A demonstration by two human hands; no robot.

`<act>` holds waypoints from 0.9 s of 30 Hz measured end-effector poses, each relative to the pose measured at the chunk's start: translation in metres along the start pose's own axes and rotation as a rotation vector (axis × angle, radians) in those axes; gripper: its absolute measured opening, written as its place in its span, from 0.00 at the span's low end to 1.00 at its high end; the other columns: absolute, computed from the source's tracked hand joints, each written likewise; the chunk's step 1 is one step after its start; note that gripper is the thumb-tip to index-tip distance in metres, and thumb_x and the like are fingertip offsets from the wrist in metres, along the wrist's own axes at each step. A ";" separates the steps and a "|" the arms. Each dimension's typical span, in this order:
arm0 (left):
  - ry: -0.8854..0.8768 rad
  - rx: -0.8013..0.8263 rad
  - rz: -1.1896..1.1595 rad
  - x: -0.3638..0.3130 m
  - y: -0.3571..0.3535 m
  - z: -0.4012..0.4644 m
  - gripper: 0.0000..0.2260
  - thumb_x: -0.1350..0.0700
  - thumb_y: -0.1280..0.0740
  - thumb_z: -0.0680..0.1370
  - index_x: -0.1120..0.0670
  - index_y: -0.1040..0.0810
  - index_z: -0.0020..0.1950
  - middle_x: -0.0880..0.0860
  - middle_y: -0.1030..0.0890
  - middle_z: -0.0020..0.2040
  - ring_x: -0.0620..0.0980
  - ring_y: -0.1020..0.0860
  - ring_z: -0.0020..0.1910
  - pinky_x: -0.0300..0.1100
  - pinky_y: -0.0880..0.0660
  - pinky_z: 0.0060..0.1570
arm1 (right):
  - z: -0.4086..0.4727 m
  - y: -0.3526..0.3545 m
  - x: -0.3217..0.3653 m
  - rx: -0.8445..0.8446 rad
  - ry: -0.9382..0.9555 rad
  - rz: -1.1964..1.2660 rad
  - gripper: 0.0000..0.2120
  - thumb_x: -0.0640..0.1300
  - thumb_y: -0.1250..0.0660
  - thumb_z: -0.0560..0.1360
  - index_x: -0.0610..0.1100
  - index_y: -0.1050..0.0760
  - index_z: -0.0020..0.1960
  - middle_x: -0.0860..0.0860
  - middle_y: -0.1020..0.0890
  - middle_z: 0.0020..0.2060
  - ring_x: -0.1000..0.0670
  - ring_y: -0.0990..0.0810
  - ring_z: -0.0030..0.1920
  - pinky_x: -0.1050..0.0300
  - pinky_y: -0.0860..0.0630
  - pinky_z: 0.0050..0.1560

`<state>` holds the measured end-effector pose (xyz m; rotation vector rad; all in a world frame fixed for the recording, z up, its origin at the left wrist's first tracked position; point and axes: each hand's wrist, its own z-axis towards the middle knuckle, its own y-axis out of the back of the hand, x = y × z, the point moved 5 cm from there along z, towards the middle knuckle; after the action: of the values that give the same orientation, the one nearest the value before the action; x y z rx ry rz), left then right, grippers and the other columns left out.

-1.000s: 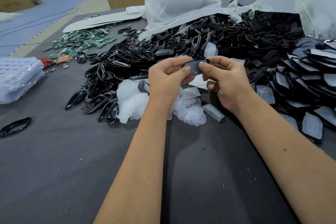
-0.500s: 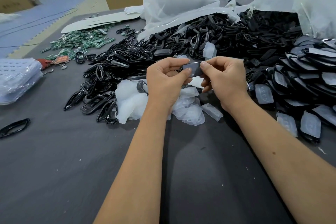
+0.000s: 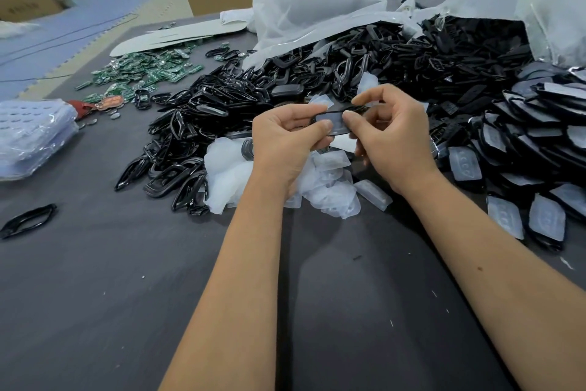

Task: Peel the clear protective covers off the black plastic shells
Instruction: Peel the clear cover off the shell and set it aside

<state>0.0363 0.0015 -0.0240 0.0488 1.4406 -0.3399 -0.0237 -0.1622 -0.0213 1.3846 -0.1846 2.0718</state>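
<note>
Both hands meet above the grey table (image 3: 95,311). The left hand (image 3: 285,140) and right hand (image 3: 393,137) each pinch one black shell (image 3: 336,124) between thumb and curled fingers, its clear cover facing up. Directly beneath lies a heap of peeled clear covers (image 3: 329,190). Black frames (image 3: 196,124) are piled at 10 o'clock, covered shells (image 3: 523,149) at 3 o'clock, green circuit boards (image 3: 142,72) farther out at 10, and white bags (image 3: 317,3) at 12.
</note>
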 end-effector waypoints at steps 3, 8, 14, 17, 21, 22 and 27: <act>0.035 -0.043 -0.005 0.001 0.002 0.000 0.09 0.73 0.27 0.73 0.61 0.14 0.47 0.58 0.14 0.38 0.49 0.16 0.34 0.37 0.19 0.38 | -0.003 -0.003 0.015 0.018 0.222 -0.176 0.05 0.38 0.26 0.77 0.45 0.16 0.51 0.50 0.18 0.42 0.51 0.18 0.41 0.54 0.19 0.43; 0.147 -0.106 -0.209 -0.001 0.009 0.001 0.07 0.73 0.29 0.74 0.63 0.15 0.47 0.59 0.15 0.37 0.50 0.17 0.32 0.33 0.22 0.34 | -0.007 -0.013 0.026 0.165 0.392 -0.230 0.11 0.40 0.27 0.79 0.42 0.15 0.62 0.45 0.20 0.54 0.50 0.19 0.53 0.63 0.23 0.53; 0.209 -0.060 -0.287 -0.002 0.005 0.002 0.11 0.55 0.31 0.82 0.64 0.17 0.51 0.58 0.16 0.40 0.48 0.18 0.35 0.34 0.21 0.36 | -0.006 -0.013 0.017 0.074 0.255 -0.135 0.07 0.40 0.26 0.79 0.41 0.13 0.56 0.47 0.20 0.52 0.50 0.20 0.52 0.55 0.20 0.53; 0.129 -0.032 -0.210 -0.001 -0.005 0.001 0.07 0.60 0.31 0.83 0.61 0.16 0.49 0.57 0.16 0.39 0.48 0.20 0.34 0.37 0.21 0.39 | -0.003 -0.011 0.005 0.069 -0.046 0.118 0.03 0.38 0.27 0.79 0.43 0.14 0.50 0.51 0.20 0.50 0.52 0.19 0.49 0.52 0.19 0.47; 0.103 -0.036 -0.187 0.000 -0.007 0.001 0.05 0.65 0.30 0.80 0.62 0.17 0.55 0.57 0.15 0.42 0.46 0.19 0.36 0.38 0.20 0.38 | -0.004 -0.013 -0.002 0.171 -0.305 0.447 0.05 0.39 0.29 0.80 0.42 0.14 0.48 0.54 0.16 0.42 0.57 0.21 0.40 0.60 0.24 0.38; 0.105 -0.033 -0.189 0.000 -0.007 0.002 0.05 0.65 0.30 0.80 0.62 0.17 0.55 0.56 0.15 0.42 0.47 0.18 0.36 0.38 0.20 0.38 | -0.004 -0.014 -0.004 0.200 -0.357 0.491 0.05 0.40 0.29 0.80 0.43 0.14 0.48 0.54 0.16 0.41 0.57 0.21 0.40 0.59 0.24 0.41; 0.087 -0.078 -0.165 0.000 -0.012 0.002 0.05 0.65 0.31 0.81 0.64 0.18 0.55 0.58 0.16 0.42 0.50 0.19 0.38 0.40 0.19 0.37 | -0.005 -0.019 -0.006 0.264 -0.468 0.673 0.08 0.36 0.32 0.81 0.42 0.15 0.55 0.47 0.12 0.48 0.51 0.16 0.46 0.56 0.19 0.49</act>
<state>0.0348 -0.0100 -0.0223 -0.1205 1.5468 -0.4209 -0.0151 -0.1474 -0.0332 2.1908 -0.6709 2.3004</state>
